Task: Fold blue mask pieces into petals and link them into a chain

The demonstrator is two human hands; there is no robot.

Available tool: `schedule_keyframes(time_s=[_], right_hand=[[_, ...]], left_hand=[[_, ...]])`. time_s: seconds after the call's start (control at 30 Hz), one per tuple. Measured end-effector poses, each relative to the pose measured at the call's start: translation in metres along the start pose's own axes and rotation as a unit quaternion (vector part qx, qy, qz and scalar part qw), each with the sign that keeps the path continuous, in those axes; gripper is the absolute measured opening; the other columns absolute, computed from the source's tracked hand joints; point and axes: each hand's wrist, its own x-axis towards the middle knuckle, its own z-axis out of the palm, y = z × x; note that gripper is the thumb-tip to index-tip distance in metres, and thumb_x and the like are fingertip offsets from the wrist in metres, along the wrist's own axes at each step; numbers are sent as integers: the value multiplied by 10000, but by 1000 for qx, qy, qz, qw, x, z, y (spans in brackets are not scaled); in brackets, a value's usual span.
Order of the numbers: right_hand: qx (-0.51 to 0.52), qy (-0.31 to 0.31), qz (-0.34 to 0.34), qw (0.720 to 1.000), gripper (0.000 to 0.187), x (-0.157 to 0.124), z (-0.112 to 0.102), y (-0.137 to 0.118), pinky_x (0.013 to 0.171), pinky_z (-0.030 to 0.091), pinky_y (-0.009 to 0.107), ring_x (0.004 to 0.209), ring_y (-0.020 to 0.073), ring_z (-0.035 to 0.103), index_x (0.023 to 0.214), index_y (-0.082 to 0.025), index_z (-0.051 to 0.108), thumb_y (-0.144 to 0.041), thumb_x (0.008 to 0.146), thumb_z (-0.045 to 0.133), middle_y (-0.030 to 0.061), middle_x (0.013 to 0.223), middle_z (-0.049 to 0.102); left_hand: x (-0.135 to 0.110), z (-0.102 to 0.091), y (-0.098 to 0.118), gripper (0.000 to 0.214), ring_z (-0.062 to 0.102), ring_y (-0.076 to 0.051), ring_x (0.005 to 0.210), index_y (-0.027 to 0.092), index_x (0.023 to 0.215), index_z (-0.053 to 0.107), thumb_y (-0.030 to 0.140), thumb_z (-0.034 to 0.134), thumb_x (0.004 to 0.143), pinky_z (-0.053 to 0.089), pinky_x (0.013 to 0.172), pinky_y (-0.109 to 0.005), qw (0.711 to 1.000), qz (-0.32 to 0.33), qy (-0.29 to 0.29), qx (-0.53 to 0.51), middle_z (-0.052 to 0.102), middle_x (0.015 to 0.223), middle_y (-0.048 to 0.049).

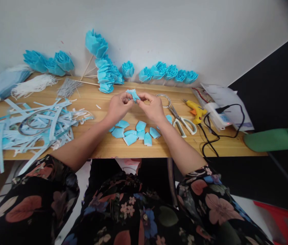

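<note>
Between my two hands is a small light-blue petal piece [133, 95], which looks like soft fabric or paper. My left hand [120, 104] pinches its left side with thumb and fingers. From the other side my right hand [151, 106] grips the lower right edge. Both hands are raised over the middle of the wooden table [100, 146]. Below them lie several loose cut blue petals [130, 138], some overlapping. Scissors with white handles [179, 119] rest open just right of my right hand, beside a ring-shaped roll [163, 100].
Finished blue flowers [159, 70] line the wall, some on sticks. Blue-white strips [39, 126] heap at left, near face masks [6, 81] and grey wires [68, 87]. At right are a yellow glue gun [196, 110], a power strip [218, 116] with cords, and a green bottle [274, 139].
</note>
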Motion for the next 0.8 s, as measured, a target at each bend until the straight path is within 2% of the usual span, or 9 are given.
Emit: schedule_keyframes(time_s=[0.1, 0.3, 0.67, 0.8], right_hand=[[9, -1, 5, 1000, 150, 0, -1, 0, 929, 543, 350, 895, 191, 699, 914, -209, 772, -218, 822, 654, 19, 962, 798], [22, 4, -6, 1000, 161, 1, 0, 1, 910, 547, 337, 885, 184, 701, 917, -190, 779, -212, 815, 656, 21, 947, 799], [14, 2, -17, 1000, 169, 1, 0, 5, 897, 558, 337, 877, 189, 706, 930, -187, 790, -233, 818, 672, 25, 944, 800], [24, 7, -12, 1000, 172, 2, 0, 6, 906, 563, 341, 897, 189, 715, 936, -201, 788, -222, 819, 664, 15, 969, 808]], left_hand=[[1, -1, -2, 54, 374, -116, 521, 208, 766, 640, 155, 650, 766, 272, 563, -297, 1000, 6, -5, 4, 470, 527, 58], [0, 2, 0, 102, 403, -109, 524, 199, 758, 611, 213, 705, 795, 279, 553, -279, 1000, 6, 2, 6, 490, 539, 57], [2, 2, -4, 138, 361, -78, 475, 193, 741, 602, 58, 627, 754, 261, 509, -252, 1000, 10, 3, 4, 460, 508, 81], [3, 3, -6, 123, 350, -79, 474, 200, 769, 610, 169, 725, 800, 246, 495, -249, 1000, 17, -6, -23, 434, 498, 81]])
